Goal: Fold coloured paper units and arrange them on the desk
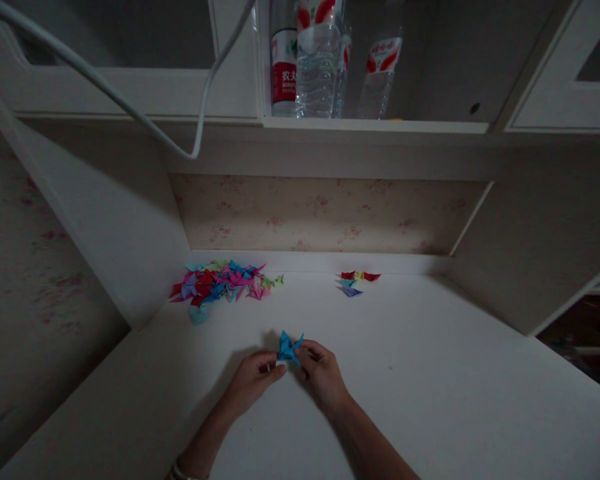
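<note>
A blue folded paper crane [287, 348] is held up between my two hands, just above the white tabletop. My right hand [323, 373] pinches its right side between thumb and fingers. My left hand [254, 379] is at its left edge, with curled fingers touching the paper and the thumb just below. A dense heap of colourful paper cranes [220, 281] lies at the back left, in red, pink, purple, blue and green. In front of that heap is a light blue folded paper piece [199, 315]. A few more folded papers [350, 291] in red, yellow, teal and purple lie at the back right.
The white tabletop [430, 400] runs back to a flowered wall panel [325, 213], with side panels left and right. Overhead, a cabinet shelf [380, 127] holds several plastic bottles [317, 73]. A white cable [130, 110] hangs down at the upper left.
</note>
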